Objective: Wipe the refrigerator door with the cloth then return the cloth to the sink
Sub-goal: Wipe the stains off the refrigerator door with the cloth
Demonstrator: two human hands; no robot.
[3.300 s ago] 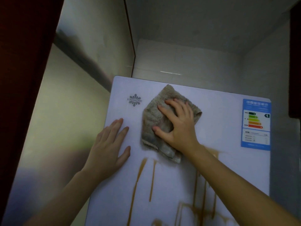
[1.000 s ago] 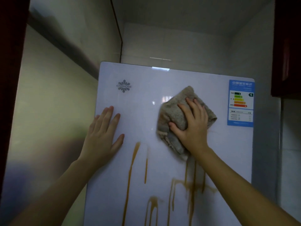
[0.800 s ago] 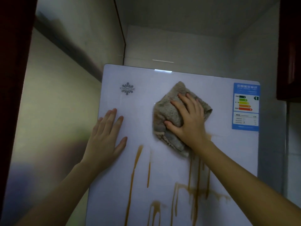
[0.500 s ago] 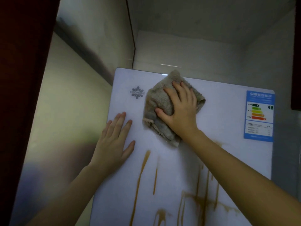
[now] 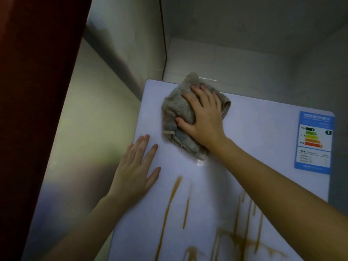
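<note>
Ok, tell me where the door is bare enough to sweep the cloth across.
Bare door runs from the cloth and right hand across to the energy label. A narrower strip lies between the left hand and the cloth. Below both hands it is crowded with brown drip streaks.

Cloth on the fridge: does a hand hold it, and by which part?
Not gripped: the right hand presses flat on the middle of the cloth, against the door.

my right hand [image 5: 205, 121] lies flat on the cloth [image 5: 177, 110], which sits on the refrigerator door [image 5: 263, 129] at its top edge. below and left of that grip, my left hand [image 5: 135, 170] rests on the door. drip streaks [image 5: 167, 210] run below, and a label [image 5: 313, 142] sits well to the right.
</note>
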